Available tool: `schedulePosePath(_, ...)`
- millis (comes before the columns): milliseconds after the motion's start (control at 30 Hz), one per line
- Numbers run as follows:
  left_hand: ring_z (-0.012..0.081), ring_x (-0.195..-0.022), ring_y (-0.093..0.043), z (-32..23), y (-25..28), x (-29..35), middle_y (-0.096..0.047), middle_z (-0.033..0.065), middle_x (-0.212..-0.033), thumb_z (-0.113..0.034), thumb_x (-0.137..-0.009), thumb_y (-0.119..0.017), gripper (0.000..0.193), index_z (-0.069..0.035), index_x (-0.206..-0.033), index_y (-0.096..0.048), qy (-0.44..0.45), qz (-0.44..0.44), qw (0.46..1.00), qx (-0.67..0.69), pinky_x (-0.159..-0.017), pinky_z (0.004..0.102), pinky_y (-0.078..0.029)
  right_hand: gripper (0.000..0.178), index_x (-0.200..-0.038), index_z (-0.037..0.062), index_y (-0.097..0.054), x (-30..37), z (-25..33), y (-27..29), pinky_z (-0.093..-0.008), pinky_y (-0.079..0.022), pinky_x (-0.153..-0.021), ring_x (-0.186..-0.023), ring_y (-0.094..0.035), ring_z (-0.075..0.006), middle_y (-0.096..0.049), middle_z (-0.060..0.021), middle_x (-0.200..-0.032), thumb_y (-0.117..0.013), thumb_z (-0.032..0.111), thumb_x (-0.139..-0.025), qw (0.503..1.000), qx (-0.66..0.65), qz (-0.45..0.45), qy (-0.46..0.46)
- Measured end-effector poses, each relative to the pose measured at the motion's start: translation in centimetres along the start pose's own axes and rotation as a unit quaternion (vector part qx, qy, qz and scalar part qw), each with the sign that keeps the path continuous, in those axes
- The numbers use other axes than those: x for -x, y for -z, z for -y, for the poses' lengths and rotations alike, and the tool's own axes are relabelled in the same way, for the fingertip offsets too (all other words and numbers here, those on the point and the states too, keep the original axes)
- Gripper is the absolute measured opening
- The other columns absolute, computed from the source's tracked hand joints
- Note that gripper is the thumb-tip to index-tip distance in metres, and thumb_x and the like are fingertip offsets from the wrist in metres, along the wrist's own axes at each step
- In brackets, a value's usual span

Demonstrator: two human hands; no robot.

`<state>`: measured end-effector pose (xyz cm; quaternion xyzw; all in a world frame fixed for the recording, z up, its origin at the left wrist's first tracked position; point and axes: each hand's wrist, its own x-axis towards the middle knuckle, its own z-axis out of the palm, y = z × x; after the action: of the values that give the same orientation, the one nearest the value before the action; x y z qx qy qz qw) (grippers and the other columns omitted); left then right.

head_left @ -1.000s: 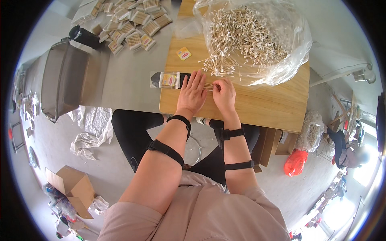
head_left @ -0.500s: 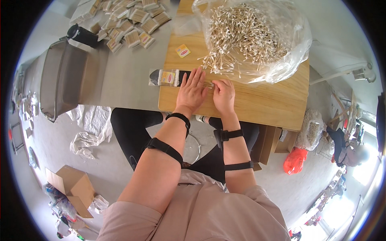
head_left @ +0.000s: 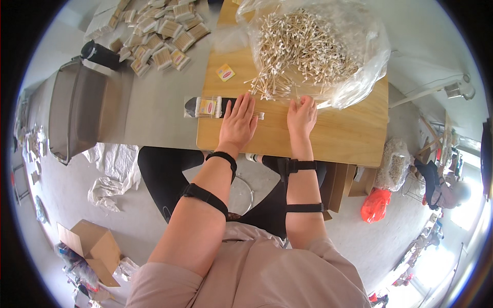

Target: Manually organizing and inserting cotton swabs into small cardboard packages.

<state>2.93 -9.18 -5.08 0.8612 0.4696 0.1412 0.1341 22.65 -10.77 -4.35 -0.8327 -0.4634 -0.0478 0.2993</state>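
My left hand [head_left: 237,122] lies flat with fingers stretched out, over a dark strip [head_left: 229,107] and several cotton swabs [head_left: 260,115] whose white tips stick out past its right side. Left of it, a clear packet of cotton swabs [head_left: 208,107] with a yellow-and-white label sits around the strip's rounded end. At the near edge of a big heap of loose cotton swabs [head_left: 308,46], my right hand [head_left: 302,117] has its fingers curled into a pinch; what is between the fingertips is too small to make out. The heap spills from a clear plastic bag [head_left: 372,77].
A yellow label card [head_left: 225,72] lies on the wooden board [head_left: 339,136]. Many filled swab packets [head_left: 174,28] are piled at the far left of the grey table [head_left: 159,113], near a black cylinder [head_left: 100,55] and a grey bin [head_left: 69,110]. An open carton [head_left: 95,244] stands on the floor.
My right hand has moved right, away from my left hand, to the near edge of the heap. My left hand stays flat on the swabs, whose tips now show beside it.
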Motion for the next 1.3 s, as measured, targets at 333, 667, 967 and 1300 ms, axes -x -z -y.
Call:
schedulePosePath(333,0.025,-0.149,-0.026,0.0,0.3,0.6,-0.028,0.0079,-0.162,-0.034,-0.101,-0.046,0.058,-0.007,-0.152,-0.037,0.01,0.037,0.999,-0.017,-0.122,0.0458,-0.02,0.008,-0.096,0.0031,-0.066,1.4,-1.3,1.4,-0.0395,-0.051,-0.072,-0.08,-0.062,-0.031,-0.064,-0.0121,-0.086,-0.066,0.007,-0.089,0.979,-0.15,0.019,-0.14)
schedulePosePath(667,0.023,-0.15,-0.025,0.3,-0.6,0.0,-0.025,0.0077,-0.163,-0.038,-0.1,-0.047,0.065,-0.008,-0.155,-0.029,0.023,0.012,1.0,0.014,-0.123,0.0443,-0.019,0.004,-0.091,0.0068,-0.068,4.5,2.9,0.2,-0.0425,-0.051,-0.075,-0.084,-0.062,-0.0335,-0.066,-0.011,-0.088,-0.067,0.008,-0.087,0.979,-0.152,0.11,0.085)
schedulePosePath(967,0.0226,-0.15,-0.024,0.1,0.0,0.2,-0.024,0.0084,-0.163,-0.035,-0.102,-0.044,0.061,-0.003,-0.153,-0.032,0.015,0.031,0.999,-0.025,-0.123,0.0441,-0.019,0.013,-0.097,0.0087,-0.068,0.6,1.6,0.3,-0.0431,-0.049,-0.083,-0.098,-0.06,-0.0317,-0.065,-0.009,-0.102,-0.07,0.009,-0.084,0.995,-0.023,0.01,0.097)
schedulePosePath(1300,0.0217,-0.15,-0.022,0.0,-0.1,0.2,-0.021,0.0089,-0.164,-0.034,-0.103,-0.04,0.061,0.0,-0.153,-0.029,0.023,0.037,0.999,-0.027,-0.123,0.0428,-0.017,0.009,-0.091,0.0095,-0.067,0.9,0.0,0.8,-0.0423,-0.049,-0.084,-0.099,-0.058,-0.0315,-0.061,-0.0077,-0.099,-0.071,0.01,-0.083,0.987,-0.037,0.125,0.095)
